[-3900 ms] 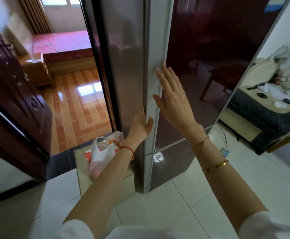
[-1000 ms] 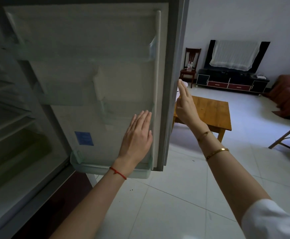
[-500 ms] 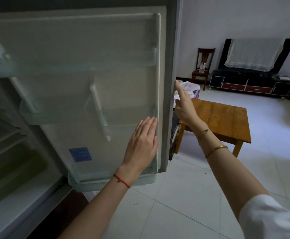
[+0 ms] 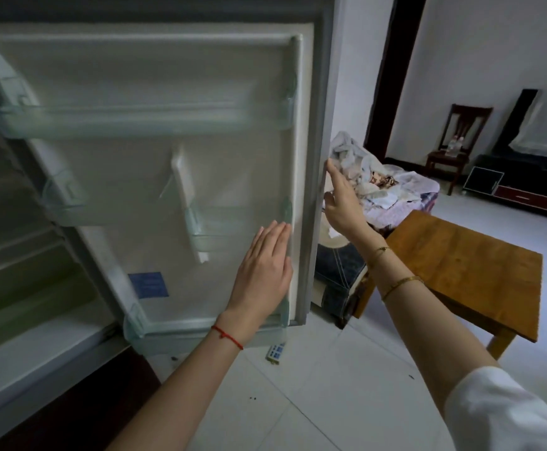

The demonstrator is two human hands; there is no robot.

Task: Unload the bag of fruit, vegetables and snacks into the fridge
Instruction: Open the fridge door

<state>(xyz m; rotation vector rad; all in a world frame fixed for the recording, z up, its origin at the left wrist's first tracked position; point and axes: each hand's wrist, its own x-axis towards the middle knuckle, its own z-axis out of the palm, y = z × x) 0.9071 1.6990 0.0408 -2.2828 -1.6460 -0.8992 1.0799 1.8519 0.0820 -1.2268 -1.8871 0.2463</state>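
Note:
The fridge door (image 4: 174,177) stands swung wide, its white inner liner facing me with clear door bins (image 4: 129,120) that hold nothing. My left hand (image 4: 264,271) lies flat with straight fingers against the liner near the door's lower right corner. My right hand (image 4: 342,203) has its fingers straight along the door's outer edge (image 4: 321,157). The fridge interior (image 4: 21,255) with bare shelves shows dimly at the left. The bag of food is out of view.
A wooden table (image 4: 461,271) stands just right of the door. Behind the door edge a sofa holds a pile of laundry (image 4: 373,180). A chair (image 4: 457,141) and a low TV cabinet (image 4: 526,187) stand at the far wall. A small packet (image 4: 275,351) lies on the white tiled floor.
The door went from closed to wide open and has swung a little further in the last second. Both hands stayed on the door; the bag seen earlier has left the view.

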